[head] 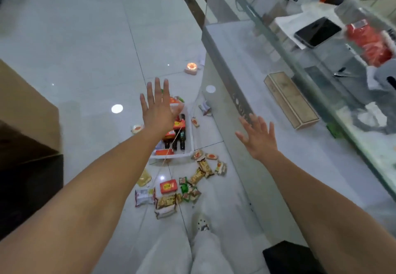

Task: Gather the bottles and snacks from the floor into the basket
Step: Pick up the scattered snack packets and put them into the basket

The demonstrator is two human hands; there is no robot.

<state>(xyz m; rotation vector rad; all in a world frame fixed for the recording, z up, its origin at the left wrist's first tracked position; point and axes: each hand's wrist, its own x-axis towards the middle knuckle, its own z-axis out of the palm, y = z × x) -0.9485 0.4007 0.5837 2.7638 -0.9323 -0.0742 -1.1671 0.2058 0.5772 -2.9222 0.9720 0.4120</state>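
Basket (189,143), white, sits on the floor tiles (85,38) at frame centre, with dark bottles (177,138) and red packets inside. Left hand (159,111) spread flat above it, empty. Right hand (258,138) spread, empty, centre right. Snacks (182,184) scattered lower centre, just below the basket.

White basket (188,143), dark bottles (177,138), red box (168,186).

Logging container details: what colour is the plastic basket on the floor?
White, seen in the head view: the rectangular plastic basket holding dark bottles.
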